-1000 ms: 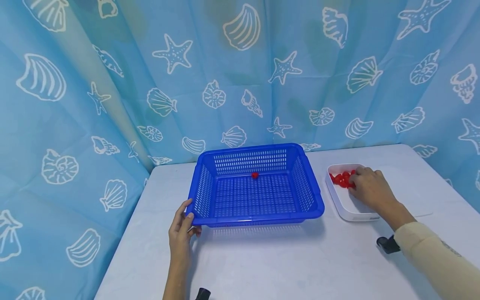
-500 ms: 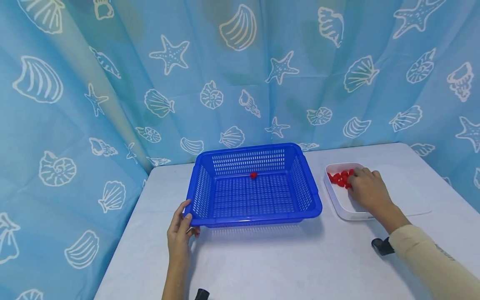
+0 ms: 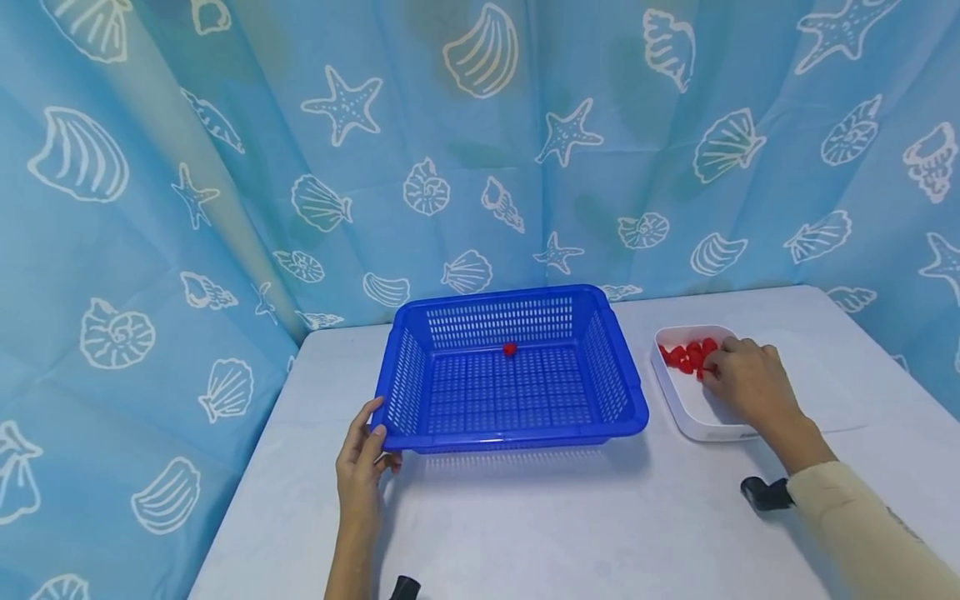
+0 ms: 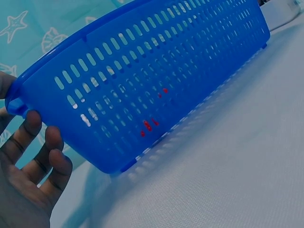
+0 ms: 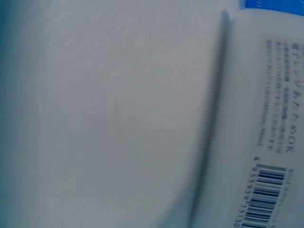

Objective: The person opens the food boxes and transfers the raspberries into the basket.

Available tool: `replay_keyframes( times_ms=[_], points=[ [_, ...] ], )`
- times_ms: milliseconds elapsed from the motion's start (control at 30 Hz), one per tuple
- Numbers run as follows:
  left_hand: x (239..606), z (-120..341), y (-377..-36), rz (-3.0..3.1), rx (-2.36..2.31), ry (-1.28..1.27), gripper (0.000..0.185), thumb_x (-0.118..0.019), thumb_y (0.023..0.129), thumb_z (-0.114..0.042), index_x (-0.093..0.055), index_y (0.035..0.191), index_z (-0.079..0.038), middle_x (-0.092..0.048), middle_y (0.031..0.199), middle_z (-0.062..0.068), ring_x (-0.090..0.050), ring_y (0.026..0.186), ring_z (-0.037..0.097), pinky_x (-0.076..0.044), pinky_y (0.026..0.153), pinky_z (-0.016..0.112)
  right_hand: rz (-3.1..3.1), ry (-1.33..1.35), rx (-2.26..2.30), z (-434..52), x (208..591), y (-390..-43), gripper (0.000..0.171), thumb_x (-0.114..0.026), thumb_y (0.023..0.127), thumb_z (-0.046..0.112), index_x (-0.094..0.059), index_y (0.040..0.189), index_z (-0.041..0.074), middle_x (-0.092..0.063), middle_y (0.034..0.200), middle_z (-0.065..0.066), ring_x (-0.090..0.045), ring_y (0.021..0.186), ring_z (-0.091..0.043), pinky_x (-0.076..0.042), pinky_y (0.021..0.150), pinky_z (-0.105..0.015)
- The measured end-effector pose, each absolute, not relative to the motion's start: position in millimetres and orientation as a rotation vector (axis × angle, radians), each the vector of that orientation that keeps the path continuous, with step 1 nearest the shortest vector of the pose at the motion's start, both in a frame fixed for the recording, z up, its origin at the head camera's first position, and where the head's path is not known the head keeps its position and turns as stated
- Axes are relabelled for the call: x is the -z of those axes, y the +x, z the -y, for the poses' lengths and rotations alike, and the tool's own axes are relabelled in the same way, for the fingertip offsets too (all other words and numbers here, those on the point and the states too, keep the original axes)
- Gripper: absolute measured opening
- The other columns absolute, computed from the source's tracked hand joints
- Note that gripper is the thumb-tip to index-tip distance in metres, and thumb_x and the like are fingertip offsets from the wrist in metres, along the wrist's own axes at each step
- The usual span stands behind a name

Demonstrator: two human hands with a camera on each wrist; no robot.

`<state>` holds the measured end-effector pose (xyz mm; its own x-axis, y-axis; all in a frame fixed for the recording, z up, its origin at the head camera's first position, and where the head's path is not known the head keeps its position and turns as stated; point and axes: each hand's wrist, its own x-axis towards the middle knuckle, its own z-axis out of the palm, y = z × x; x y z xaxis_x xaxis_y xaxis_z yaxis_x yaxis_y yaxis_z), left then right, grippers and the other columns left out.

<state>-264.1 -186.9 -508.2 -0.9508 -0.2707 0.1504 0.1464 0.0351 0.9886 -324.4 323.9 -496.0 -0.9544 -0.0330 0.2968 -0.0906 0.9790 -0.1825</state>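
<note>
Staged recording booth, not lived-in room: blue seashell-print curtain point(image 3: 480, 150) encloses upper frame on all sides; plain white table point(image 3: 525, 517) fills lower frame; sparse props only.

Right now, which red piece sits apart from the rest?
The lone red piece on the blue basket floor near its back wall. All the others are heaped in the white tray at the right hand.

You'll only find print on the white plastic tray point(image 5: 266, 118): a barcode point(image 5: 266, 192), blurry digits beside it, small Japanese lines ending in "OK".
</note>
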Motion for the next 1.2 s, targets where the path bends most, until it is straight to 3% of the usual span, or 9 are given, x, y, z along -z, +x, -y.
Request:
replay_keyframes(
  times_ms=[233, 367, 933, 1067, 1200],
  points=[
    [511, 182, -262, 2.024, 1.998, 0.124, 0.039, -0.051, 0.104, -0.029, -0.055, 0.142, -0.022, -0.054, 0.103, 0.014, -0.057, 0.075, 0.02, -0.051, 0.062, 0.026, 2.767, -0.081, -0.494, -328, 492, -310, 0.042, -0.085, 0.077, 0.008, -0.068, 0.112, -0.009, -0.058, 0.106, -0.028, -0.052, 0.1, -0.049, -0.042, 0.084, -0.061],
    [511, 181, -262, 2.013, 2.006, 0.12, 0.038, -0.052, 0.104, -0.029, -0.055, 0.142, -0.024, -0.054, 0.102, 0.013, -0.057, 0.074, 0.02, -0.051, 0.061, 0.026, 2.738, -0.165, -0.63, -330, 492, -305, 0.043, -0.081, 0.082, 0.009, -0.066, 0.118, -0.009, -0.054, 0.11, -0.029, -0.048, 0.102, -0.05, -0.048, 0.082, -0.061],
    [505, 188, -266, 2.012, 2.003, 0.1, 0.037, -0.05, 0.105, -0.025, -0.055, 0.142, -0.024, -0.055, 0.105, 0.013, -0.057, 0.075, 0.02, -0.051, 0.062, 0.025, 2.59, -0.289, -0.829, -309, 471, -297, 0.036, -0.07, 0.094, 0.015, -0.065, 0.12, -0.008, -0.054, 0.111, -0.022, -0.052, 0.103, -0.041, -0.052, 0.085, -0.056],
    [506, 188, -264, 2.012, 2.004, 0.127, 0.037, -0.051, 0.105, -0.026, -0.056, 0.142, -0.024, -0.055, 0.105, 0.013, -0.057, 0.075, 0.02, -0.051, 0.061, 0.025, 2.568, -0.275, -0.842, -304, 463, -293, 0.036, -0.07, 0.094, 0.017, -0.067, 0.122, -0.005, -0.056, 0.112, -0.02, -0.052, 0.104, -0.04, -0.053, 0.082, -0.052],
    [506, 188, -264, 2.02, 1.999, 0.131, 0.038, -0.051, 0.105, -0.028, -0.055, 0.143, -0.025, -0.055, 0.106, 0.013, -0.057, 0.076, 0.02, -0.051, 0.062, 0.026, 2.534, -0.24, -0.847, -297, 454, -292, 0.035, -0.072, 0.093, 0.018, -0.068, 0.12, -0.003, -0.057, 0.112, -0.018, -0.053, 0.104, -0.039, -0.051, 0.076, -0.038]
  ],
)
